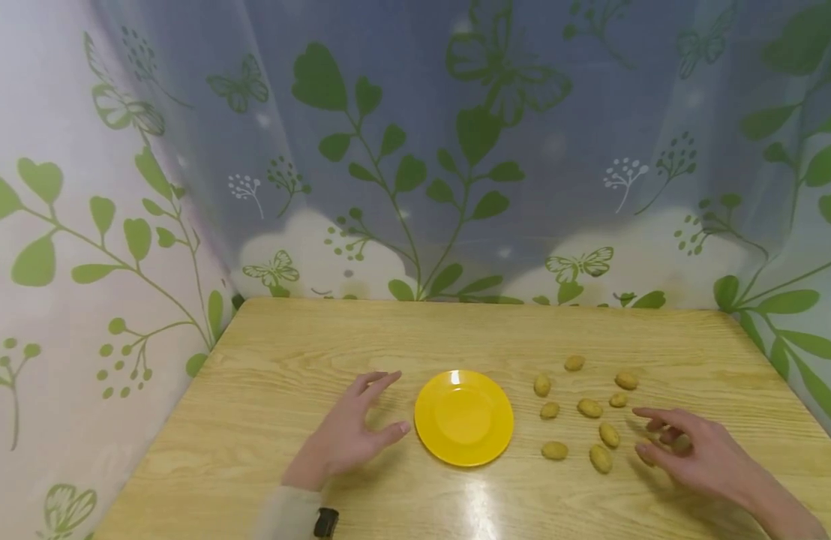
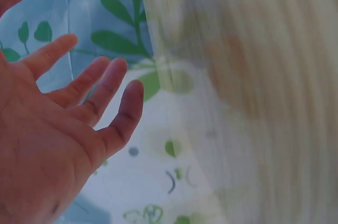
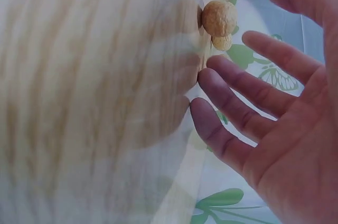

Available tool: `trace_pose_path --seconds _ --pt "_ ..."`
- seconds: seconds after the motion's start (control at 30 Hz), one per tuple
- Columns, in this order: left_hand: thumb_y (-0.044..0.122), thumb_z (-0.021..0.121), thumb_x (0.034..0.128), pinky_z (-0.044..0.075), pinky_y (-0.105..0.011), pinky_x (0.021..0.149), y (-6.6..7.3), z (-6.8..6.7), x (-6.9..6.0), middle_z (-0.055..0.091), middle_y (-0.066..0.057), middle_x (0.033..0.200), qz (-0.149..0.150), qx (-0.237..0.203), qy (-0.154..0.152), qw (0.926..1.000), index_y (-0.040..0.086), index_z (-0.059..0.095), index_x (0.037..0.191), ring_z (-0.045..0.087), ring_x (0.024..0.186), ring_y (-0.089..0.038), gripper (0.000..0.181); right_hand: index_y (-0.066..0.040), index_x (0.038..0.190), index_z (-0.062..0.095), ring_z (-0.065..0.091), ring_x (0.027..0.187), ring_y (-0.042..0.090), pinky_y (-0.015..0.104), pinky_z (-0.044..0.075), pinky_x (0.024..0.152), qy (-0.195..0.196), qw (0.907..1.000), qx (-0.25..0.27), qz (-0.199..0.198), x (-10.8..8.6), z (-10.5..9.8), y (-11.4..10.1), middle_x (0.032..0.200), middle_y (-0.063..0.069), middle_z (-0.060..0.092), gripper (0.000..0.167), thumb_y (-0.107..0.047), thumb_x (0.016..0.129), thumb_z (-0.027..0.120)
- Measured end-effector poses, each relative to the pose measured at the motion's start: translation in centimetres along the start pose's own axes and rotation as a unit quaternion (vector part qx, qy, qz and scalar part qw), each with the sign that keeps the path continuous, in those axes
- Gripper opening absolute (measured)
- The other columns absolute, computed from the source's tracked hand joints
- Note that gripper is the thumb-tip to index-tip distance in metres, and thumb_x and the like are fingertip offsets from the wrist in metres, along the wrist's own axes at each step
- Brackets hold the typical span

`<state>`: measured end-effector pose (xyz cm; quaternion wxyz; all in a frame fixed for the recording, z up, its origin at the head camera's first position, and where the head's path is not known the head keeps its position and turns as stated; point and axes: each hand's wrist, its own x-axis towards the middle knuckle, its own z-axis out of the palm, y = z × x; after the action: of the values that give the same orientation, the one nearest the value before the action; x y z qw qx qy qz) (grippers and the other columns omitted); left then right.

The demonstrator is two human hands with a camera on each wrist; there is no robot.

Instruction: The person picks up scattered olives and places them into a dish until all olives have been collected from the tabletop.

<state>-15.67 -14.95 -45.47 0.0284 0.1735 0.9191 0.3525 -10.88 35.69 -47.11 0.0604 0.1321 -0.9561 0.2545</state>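
A round yellow plate (image 1: 464,418) lies near the middle of the wooden table. To its left hovers my left hand (image 1: 351,427), fingers spread and holding nothing; its palm (image 2: 47,134) also shows in the left wrist view. Several small oval potatoes (image 1: 589,408), yellow-brown, are scattered to the right of the plate. My right hand (image 1: 692,450) is at their right side with fingers loosely extended. Part of one potato (image 1: 645,453) shows by the right thumb, the rest hidden behind the hand. In the right wrist view, potatoes (image 3: 219,18) sit beyond the fingertips.
The light wooden table (image 1: 253,390) reaches back to a curtain (image 1: 415,150) printed with green leaves and butterflies, which also covers both sides. A black band (image 1: 325,522) is on the left wrist by a light sleeve (image 1: 290,514).
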Motion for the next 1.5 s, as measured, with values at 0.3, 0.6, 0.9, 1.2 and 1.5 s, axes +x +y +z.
trace_pose_path --seconds 0.3,0.6,0.9,1.2,1.5 --pt "0.050 0.073 0.0899 0.051 -0.047 0.090 1.1 1.5 1.2 0.050 -0.009 0.141 -0.001 -0.029 -0.056 0.9980 0.024 0.044 0.155 0.055 0.114 -0.023 0.076 -0.017 0.112 0.075 0.057 0.087 -0.010 0.023 0.050 0.063 0.023 0.9979 0.004 -0.060 -0.4 0.5 1.3 0.099 -0.005 0.073 0.040 -0.016 0.075 0.090" --pt "0.049 0.070 0.0900 0.046 -0.031 0.077 1.6 2.2 1.7 0.053 -0.002 0.121 -0.019 0.001 -0.096 0.9952 0.019 0.040 0.158 0.052 0.094 -0.014 0.080 -0.030 0.105 0.075 0.058 0.091 -0.010 0.022 0.051 0.067 0.023 0.9971 -0.013 -0.072 -0.7 0.9 1.6 0.103 -0.011 0.067 0.039 -0.016 0.072 0.092" --pt "0.044 0.075 0.0868 0.046 -0.026 0.075 2.1 2.3 2.3 0.053 -0.004 0.116 -0.017 -0.001 -0.113 0.9935 0.010 0.040 0.157 0.053 0.085 -0.010 0.085 -0.028 0.102 0.076 0.059 0.089 -0.010 0.013 0.048 0.069 0.049 0.9942 -0.017 -0.095 -0.6 1.1 1.5 0.097 -0.013 0.069 0.042 -0.011 0.067 0.093" --pt "0.036 0.083 0.0821 0.048 -0.020 0.072 1.7 2.6 2.7 0.050 -0.008 0.120 -0.011 -0.016 -0.127 0.9918 0.007 0.037 0.158 0.054 0.078 -0.005 0.093 -0.030 0.099 0.077 0.061 0.088 -0.010 0.019 0.049 0.068 0.055 0.9948 -0.034 -0.078 -0.5 1.1 1.2 0.094 -0.021 0.070 0.040 -0.016 0.067 0.094" --pt "0.034 0.084 0.0816 0.050 -0.020 0.073 1.5 2.5 2.9 0.049 -0.010 0.122 -0.022 -0.026 -0.134 0.9904 0.005 0.038 0.157 0.056 0.081 -0.006 0.093 -0.025 0.100 0.077 0.059 0.084 -0.011 0.017 0.049 0.068 0.060 0.9963 -0.016 -0.060 -0.4 1.3 0.9 0.092 -0.019 0.071 0.038 -0.014 0.068 0.094"
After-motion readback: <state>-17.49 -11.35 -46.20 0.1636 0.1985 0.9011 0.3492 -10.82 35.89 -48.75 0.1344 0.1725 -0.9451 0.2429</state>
